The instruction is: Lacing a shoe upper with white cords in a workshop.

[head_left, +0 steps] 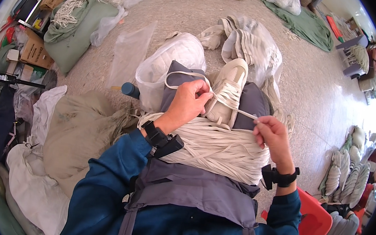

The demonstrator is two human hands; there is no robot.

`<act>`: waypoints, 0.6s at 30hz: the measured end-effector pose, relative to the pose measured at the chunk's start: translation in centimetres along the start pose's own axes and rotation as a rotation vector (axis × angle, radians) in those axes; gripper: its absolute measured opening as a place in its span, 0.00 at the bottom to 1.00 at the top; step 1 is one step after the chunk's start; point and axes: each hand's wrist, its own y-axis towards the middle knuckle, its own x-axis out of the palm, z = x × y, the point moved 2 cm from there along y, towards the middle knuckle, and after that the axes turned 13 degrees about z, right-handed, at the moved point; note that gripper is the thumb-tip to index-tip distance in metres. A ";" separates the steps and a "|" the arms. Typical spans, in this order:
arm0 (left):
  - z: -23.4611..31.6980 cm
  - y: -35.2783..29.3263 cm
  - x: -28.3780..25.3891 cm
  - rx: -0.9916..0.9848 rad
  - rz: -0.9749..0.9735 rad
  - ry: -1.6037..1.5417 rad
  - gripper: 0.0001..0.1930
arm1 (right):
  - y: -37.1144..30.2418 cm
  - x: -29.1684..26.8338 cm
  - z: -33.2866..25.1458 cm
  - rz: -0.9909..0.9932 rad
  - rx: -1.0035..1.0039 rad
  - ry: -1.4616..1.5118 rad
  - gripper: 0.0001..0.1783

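Observation:
A cream sneaker [234, 79] rests on my lap between my knees, toe pointing away from me, its upper part crossed by lacing. My left hand [187, 102], at the shoe's left side, pinches a flat off-white shoelace [245, 113] between thumb and fingers. Part of the lace loops out over my left knee. To the right of the shoe, my right hand [272, 134] pinches the lace near its end, and the stretch running to the shoe looks taut. Across my thighs, below the shoe, lies a thick bundle of loose off-white laces [221, 151], over a grey apron [198, 192].
Beyond my knees are a white plastic bag [176, 56] and a pile of shoe uppers [246, 41]. A blue-capped bottle [130, 90] stands left of my knee. Cloth sacks [77, 124] lie left; a red stool [312, 222] is at right, near more bundled uppers [349, 173].

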 end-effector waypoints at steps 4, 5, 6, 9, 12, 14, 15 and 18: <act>0.2 -0.2 0.1 -0.064 0.021 -0.094 0.06 | 0.4 2.1 -0.1 -0.037 -0.045 -0.161 0.07; 0.2 -0.3 0.1 -0.076 0.012 -0.092 0.06 | 0.6 2.4 0.0 -0.032 -0.090 -0.208 0.06; 0.2 -0.5 0.0 -0.076 0.011 -0.094 0.06 | 0.7 2.5 0.2 -0.030 -0.089 -0.210 0.06; -0.2 -0.7 -0.8 0.106 0.041 0.167 0.06 | 1.0 2.6 0.4 -0.006 -0.168 -0.225 0.06; -0.3 -0.7 -0.9 0.336 0.087 0.266 0.06 | 0.9 2.7 -0.1 0.039 -0.348 -0.354 0.04; 0.2 -0.7 -0.7 0.226 0.049 0.238 0.06 | 0.6 3.0 -1.2 0.153 -0.636 -0.631 0.04; 0.6 -0.7 -0.5 0.231 0.038 0.238 0.06 | 0.7 2.9 -1.2 0.165 -0.633 -0.630 0.04; 1.7 -0.7 0.2 0.454 0.050 0.447 0.05 | 1.1 3.0 -1.1 0.179 -0.729 -0.697 0.04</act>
